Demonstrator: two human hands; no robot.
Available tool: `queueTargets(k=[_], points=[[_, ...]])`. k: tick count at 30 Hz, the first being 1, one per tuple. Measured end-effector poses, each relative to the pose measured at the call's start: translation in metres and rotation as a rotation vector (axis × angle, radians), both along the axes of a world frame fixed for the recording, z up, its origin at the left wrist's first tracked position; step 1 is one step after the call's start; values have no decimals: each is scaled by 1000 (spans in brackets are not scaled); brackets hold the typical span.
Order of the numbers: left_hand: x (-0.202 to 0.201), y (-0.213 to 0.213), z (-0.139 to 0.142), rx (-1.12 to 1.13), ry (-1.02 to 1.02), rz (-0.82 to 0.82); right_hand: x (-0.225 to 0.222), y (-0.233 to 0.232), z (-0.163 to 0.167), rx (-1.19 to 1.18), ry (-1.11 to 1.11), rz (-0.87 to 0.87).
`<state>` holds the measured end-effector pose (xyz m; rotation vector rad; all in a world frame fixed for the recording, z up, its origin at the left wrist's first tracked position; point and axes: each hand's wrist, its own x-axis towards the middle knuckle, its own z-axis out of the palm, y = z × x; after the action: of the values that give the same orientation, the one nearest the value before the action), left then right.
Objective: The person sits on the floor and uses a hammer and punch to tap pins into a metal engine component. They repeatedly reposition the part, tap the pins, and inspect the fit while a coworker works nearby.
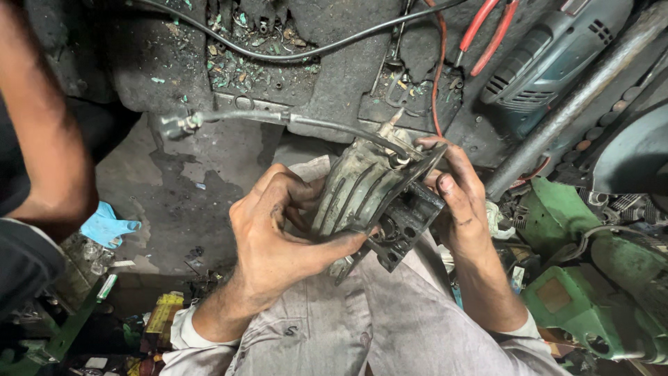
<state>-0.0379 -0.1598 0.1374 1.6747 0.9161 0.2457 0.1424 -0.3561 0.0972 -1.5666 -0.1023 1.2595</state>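
Grey metal motor part gripped between both hands over lap, long axis tilted up toward right. Left hand wrapped round body; right hand clasping far end.

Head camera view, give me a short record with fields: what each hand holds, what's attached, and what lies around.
left hand: grips the ribbed side of a grimy metal housing
right hand: supports the housing's flange end, fingers on its rim
attached: a black cable runs from the housing's top toward the left
nearby: red-handled pliers, blue-grey power drill, green machine parts
other person: an arm at far left
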Motion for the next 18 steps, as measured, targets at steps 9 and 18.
queueTargets(k=[9, 18], points=[[-5, -4, -6, -19, -30, 4, -2, -7, 1, 13, 19, -11], [-12, -7, -10, -13, -36, -7, -2, -12, -2, -1, 35, 1]])
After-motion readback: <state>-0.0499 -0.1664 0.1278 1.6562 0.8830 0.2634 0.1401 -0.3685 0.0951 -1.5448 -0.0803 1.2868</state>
